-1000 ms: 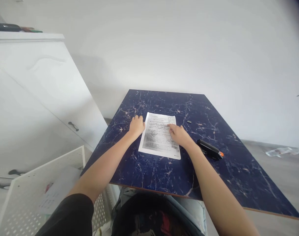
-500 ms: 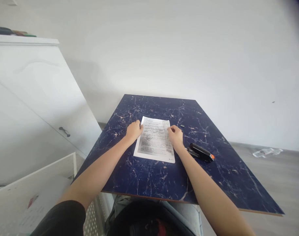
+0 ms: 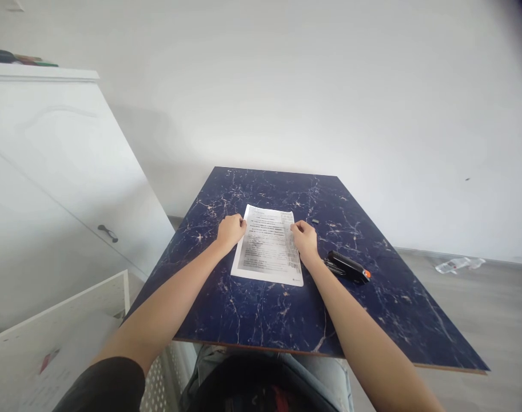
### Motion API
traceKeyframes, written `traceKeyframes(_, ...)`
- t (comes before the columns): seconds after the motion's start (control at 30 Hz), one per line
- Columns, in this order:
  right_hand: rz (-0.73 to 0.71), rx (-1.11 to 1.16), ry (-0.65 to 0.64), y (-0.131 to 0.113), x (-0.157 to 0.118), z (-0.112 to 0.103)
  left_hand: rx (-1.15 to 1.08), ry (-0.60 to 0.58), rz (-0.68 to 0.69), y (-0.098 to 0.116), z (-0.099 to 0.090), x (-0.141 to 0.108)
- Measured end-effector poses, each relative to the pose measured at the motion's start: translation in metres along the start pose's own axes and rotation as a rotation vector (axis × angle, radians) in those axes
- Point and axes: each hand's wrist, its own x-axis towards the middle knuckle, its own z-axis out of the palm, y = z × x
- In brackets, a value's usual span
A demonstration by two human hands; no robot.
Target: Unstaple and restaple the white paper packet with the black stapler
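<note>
A printed sheet of paper lies on the dark blue marbled table. My left hand is closed on its left edge, thumb on the paper and fingers curled. At the right edge, my right hand pinches the sheet between thumb and fingers. A black stapler with an orange end rests on the table, to the right of my right wrist. Just beyond my right hand sits a small dark grey piece, too small to make out.
A white cabinet stands at the left, with a white perforated bin below it. On the floor at the right lies a clear plastic bottle or wrapper. A pale wall rises behind the table.
The view has shifted slightly, so everything appears a little further left. The fingers of my left hand have curled in more at the paper's edge.
</note>
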Motion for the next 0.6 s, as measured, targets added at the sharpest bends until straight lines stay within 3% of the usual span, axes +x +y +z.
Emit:
traceKeyframes(0.43, -0.012, 0.001, -0.009, -0.0003, -0.0004, -0.0017, -0.161, 0.029, -0.027, -0.0036, 0.0012, 0.0013)
traceKeyframes(0.6, -0.021, -0.013, -0.023, 0.004, 0.0025, -0.0015, -0.397, 0.026, 0.024, -0.0014, 0.0042, 0.0041)
